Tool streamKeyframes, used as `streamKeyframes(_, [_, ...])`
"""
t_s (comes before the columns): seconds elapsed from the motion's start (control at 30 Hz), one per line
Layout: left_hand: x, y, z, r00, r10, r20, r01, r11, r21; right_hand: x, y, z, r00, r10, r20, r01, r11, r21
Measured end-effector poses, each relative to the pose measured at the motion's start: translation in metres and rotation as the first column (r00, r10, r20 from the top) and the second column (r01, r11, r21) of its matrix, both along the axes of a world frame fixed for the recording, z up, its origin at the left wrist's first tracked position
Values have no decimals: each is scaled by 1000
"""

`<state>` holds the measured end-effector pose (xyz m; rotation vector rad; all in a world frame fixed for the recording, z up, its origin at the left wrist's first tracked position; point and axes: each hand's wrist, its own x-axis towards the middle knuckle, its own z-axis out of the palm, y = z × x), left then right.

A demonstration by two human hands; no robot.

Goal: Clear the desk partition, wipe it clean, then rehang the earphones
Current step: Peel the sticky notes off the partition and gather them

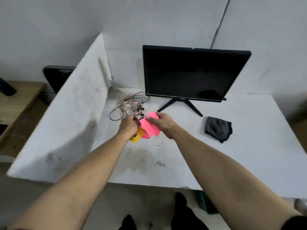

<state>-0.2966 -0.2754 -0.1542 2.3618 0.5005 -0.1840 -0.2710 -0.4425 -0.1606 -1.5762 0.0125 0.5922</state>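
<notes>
The sticky notes (150, 127) are paper: almost weightless, floppy, easy to crease, and likely to cling to each other by their glue strips, so they are best taken by an edge in a light pinch and kept stacked. Both hands hold them above the middle of the desk (232, 160), just near of the earphones. The right hand (163, 124) pinches a pink sheet, thumb flat across its top face and fingers curled behind its far edge. The left hand (128, 126) is closed around the rest of the bunch, fingers curled tight; an orange note and a yellow one stick out below its wrist. How its fingertips sit on the paper I cannot tell.

The earphones (131, 105) lie in a loose tangle of thin pink and black cord on the desk, between the partition (69, 117) on the left and the monitor (191, 73). They look light and limp, and they will snag if dragged, so lifting the whole bundle seems safer than pulling one strand.

The dark cloth (218, 128), soft and folded, lies to the right, well apart from the hands. The partition face looks bare and smudged, so wiping seems the step ahead.
</notes>
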Motion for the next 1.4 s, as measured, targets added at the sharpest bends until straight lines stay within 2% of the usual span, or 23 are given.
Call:
streamKeyframes(0.2, [39, -48, -37, 990, 120, 73, -106, 980, -170, 15, -37, -34, 999, -25, -34, 25, 1000, -16])
streamKeyframes(0.37, [72, -84, -82, 972, 235, -14, -220, 882, -418, 31, -59, -75, 990, -123, 64, 130, 985, -111])
streamKeyframes(0.47, [85, -96, -105, 993, 119, -19, -104, 776, -622, 43, -67, -96, 966, -209, 149, 229, 965, -130])
streamKeyframes(0.57, [91, -110, -129, 999, 1, 51, 35, 715, -698, 53, -77, -118, 930, -284, 233, 318, 939, -127])
streamKeyframes(0.67, [90, -133, -151, 988, 33, 152, 93, 655, -750, 57, -90, -146, 896, -326, 302, 364, 928, -79])
streamKeyframes(0.73, [92, -141, -150, 977, 43, 207, 138, 610, -780, 61, -94, -149, 893, -342, 292, 367, 930, -30])
streamKeyframes(0.87, [65, -166, -164, 951, 29, 308, 228, 606, -762, 33, -122, -161, 893, -385, 234, 368, 923, 114])
streamKeyframes(1.0, [24, -193, -162, 943, 27, 332, 239, 639, -731, -9, -150, -164, 891, -398, 216, 350, 908, 229])
streamKeyframes(1.1, [-8, -211, -153, 949, 17, 315, 215, 696, -685, -42, -170, -166, 878, -381, 291, 334, 921, 200])
streamKeyframes(1.2, [-41, -229, -144, 953, -17, 302, 227, 701, -676, -75, -191, -165, 837, -413, 359, 383, 911, 155])
streamKeyframes(1.4, [-107, -269, -147, 910, -115, 398, 343, 747, -570, -141, -228, -167, 736, -495, 462, 494, 859, 133])
